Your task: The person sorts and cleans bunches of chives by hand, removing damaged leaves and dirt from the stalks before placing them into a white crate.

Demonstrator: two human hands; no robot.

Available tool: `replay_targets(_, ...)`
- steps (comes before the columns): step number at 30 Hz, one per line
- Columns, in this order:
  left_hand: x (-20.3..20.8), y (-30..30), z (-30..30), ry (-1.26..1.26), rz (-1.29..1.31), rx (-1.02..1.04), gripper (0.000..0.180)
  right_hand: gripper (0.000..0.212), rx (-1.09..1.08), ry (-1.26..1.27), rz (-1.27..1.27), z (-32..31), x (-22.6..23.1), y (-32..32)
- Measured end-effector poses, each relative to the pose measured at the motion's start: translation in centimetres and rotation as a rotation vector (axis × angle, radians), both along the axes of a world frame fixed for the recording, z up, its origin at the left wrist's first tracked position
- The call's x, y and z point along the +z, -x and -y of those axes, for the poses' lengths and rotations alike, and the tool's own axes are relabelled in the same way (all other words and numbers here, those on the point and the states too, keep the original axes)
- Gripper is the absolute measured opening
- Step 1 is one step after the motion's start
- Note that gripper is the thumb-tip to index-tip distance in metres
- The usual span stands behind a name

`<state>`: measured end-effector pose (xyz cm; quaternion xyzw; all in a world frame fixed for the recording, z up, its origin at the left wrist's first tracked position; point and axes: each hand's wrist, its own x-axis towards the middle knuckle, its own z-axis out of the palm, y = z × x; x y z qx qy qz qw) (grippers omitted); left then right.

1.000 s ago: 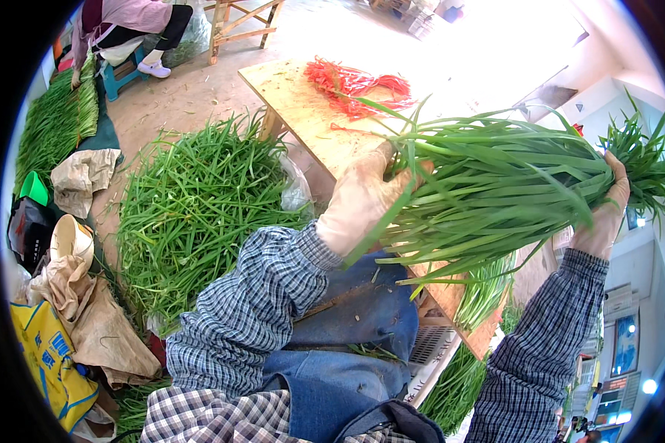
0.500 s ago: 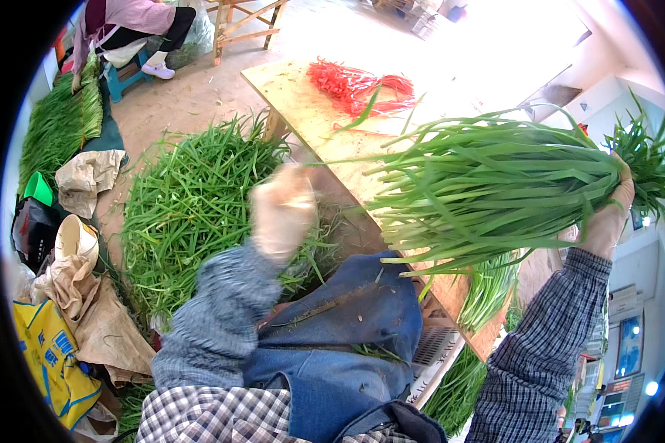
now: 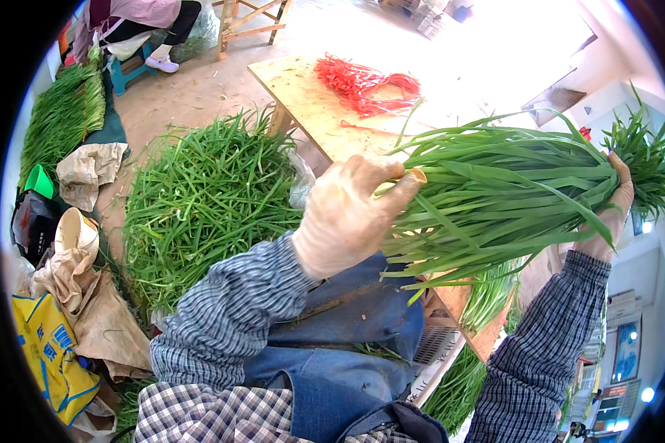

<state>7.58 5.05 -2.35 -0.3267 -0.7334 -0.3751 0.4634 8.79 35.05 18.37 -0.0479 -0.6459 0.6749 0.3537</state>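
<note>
My right hand grips a thick bunch of long green leaves near its tied end, holding it sideways over the wooden table. The dark leaf tips fan out past that hand at the far right. My left hand, in a thin pale glove, is at the bunch's loose end, with its fingers and thumb closed over the leaves there. Below both hands lies my blue apron.
A big pile of loose green leaves covers the floor on my left. Red ties lie on the table. More greens lie far left, beside crumpled paper, a cup and a yellow bag. Another person sits at top left.
My left hand left the bunch, dipped toward the floor pile, then came back up to the bunch's loose end. My right hand kept the bunch almost still.
</note>
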Motion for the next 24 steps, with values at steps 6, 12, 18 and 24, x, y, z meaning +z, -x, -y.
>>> replay_targets(6,-1.4,-0.4,2.8,0.301,0.059,-0.262,0.023,0.015,0.019,0.017,-0.012,-0.8,0.7,-1.7)
replay_targets(12,-6.1,-0.9,11.8,0.678,0.473,0.351,0.018,0.012,-0.061,0.036,-0.067,-0.4,0.1,-1.4)
replay_targets(18,-0.7,0.1,3.4,-0.196,0.619,-0.460,0.023,0.014,0.041,0.028,-0.074,-0.1,-0.3,-1.4)
replay_targets(24,0.5,0.1,-0.7,-0.274,0.773,-0.531,0.030,0.014,0.016,0.057,-0.088,0.1,0.1,-1.6)
